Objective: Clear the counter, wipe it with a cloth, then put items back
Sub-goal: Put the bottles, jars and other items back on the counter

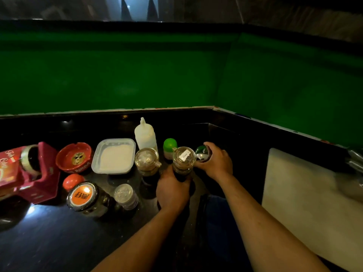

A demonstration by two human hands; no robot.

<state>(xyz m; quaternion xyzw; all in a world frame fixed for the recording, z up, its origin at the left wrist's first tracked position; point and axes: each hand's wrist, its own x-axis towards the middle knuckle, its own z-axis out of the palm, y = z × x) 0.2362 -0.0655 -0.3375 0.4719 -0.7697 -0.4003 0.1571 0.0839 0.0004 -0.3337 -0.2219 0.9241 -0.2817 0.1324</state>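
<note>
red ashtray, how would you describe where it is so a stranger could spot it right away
On the black counter under the green wall, look to the left end of the row. The red ashtray sits between the pink box and the clear lidded tub. It is the only round red dish with a notched rim.

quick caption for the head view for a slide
Left hand grips a labelled dark bottle; right hand grips a green-capped bottle on a crowded black counter.

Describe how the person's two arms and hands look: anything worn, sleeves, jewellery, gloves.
Both forearms are bare as far as the frame shows, with no sleeves in view. The left hand and right hand wear no gloves. No watch, bracelet or ring is visible on either, though the dim light leaves small details uncertain.
</note>
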